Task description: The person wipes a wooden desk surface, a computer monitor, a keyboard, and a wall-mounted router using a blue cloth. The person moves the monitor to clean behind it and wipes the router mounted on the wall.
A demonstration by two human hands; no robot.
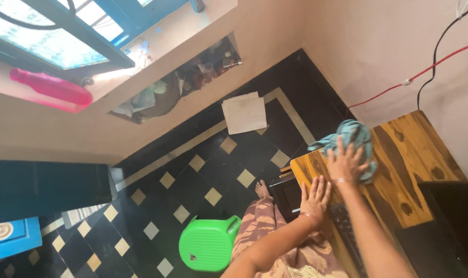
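The black floor [208, 170] with its pale diamond tiles spreads to the left of me. At my right stands the wooden table [398, 164], against the wall, with a dark keyboard [347, 231] along its near edge. A green stool [208, 244] sits on the floor near my leg. A pink bottle [51, 87] lies on the far window ledge. The blue cloth [355, 141] is bunched on the table's far left corner. My right hand [345, 163] is open, fingers spread, pressing down on the cloth. My left hand [315, 198] lies flat and open on the table edge, gripping nothing.
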